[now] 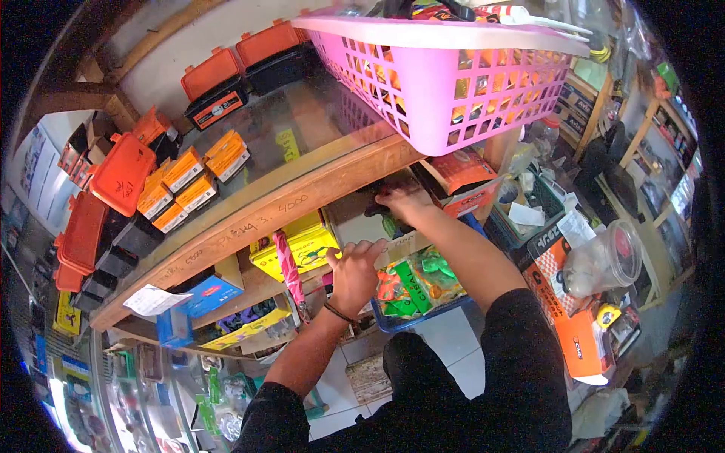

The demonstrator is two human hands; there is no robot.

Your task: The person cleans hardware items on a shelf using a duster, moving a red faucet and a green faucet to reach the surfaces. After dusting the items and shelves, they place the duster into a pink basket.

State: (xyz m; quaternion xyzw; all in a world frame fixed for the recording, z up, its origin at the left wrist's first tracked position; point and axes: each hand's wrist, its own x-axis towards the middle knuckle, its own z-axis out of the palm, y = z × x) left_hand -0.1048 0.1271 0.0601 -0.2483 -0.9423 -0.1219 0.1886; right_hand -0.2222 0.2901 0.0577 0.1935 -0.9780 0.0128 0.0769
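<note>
My right hand (405, 202) reaches under the counter's wooden edge into an open cardboard box (361, 219). Its fingers are closed around something dark in the shade, too hidden to name. My left hand (359, 273) is at the box's front edge, fingers loosely bent and apart, with nothing visible in them. To its left are a yellow box (300, 245) and a pink folded umbrella-like item (288, 266). Below my right forearm sits a blue tray (387, 326) with green and orange plastic packets (415, 283).
On the glass-topped counter (276, 113) stand a pink basket (430, 98), small orange-yellow boxes (183, 170) and black cases with orange lids (124, 174). A clear plastic jar (604, 260) and an orange box (580, 346) lie to my right. A blue box (211, 293) sits lower left.
</note>
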